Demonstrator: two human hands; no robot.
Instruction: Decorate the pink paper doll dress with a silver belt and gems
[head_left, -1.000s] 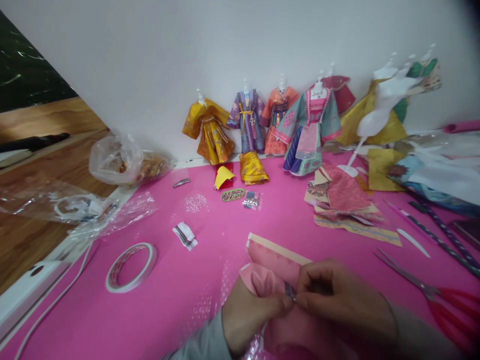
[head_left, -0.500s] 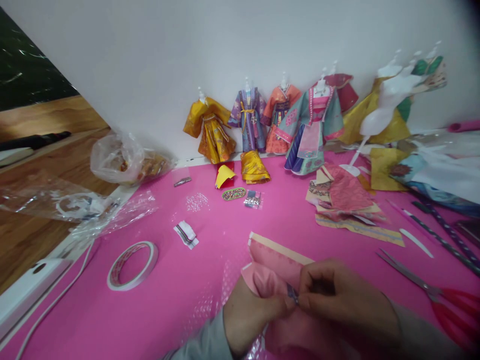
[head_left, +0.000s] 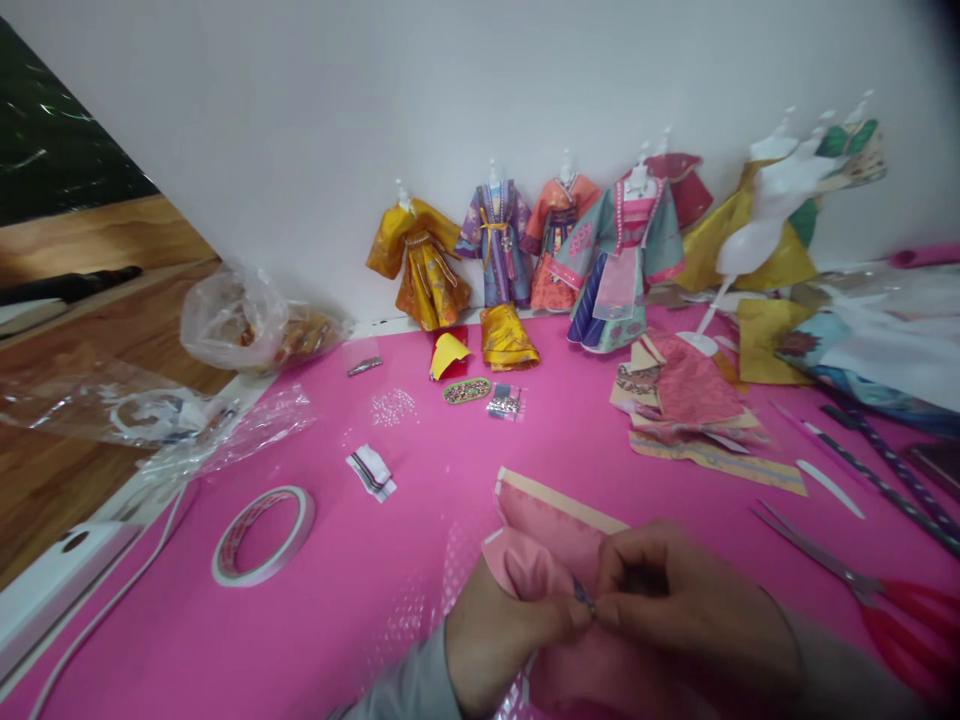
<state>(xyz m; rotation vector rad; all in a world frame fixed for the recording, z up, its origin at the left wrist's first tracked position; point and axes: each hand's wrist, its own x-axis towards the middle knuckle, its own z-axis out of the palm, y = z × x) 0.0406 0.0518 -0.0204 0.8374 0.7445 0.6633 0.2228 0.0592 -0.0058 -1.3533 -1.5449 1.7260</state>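
Pink fabric (head_left: 551,505) with a cream strip along its upper edge lies low in the middle of the view. My left hand (head_left: 510,625) is closed on it, thumb pressed on the cloth. From the right, my right hand (head_left: 686,600) pinches the same fabric, its thumb and finger touching the left thumb. A small dark patterned piece (head_left: 581,592) shows between the fingertips. The fabric under both hands is partly hidden.
Dressed miniature mannequins, one in yellow (head_left: 431,265), stand along the wall. White tape (head_left: 262,537) lies at left, with loose beads (head_left: 394,406) beyond it. Red-handled scissors (head_left: 859,585) and fabric scraps (head_left: 694,385) are on the right.
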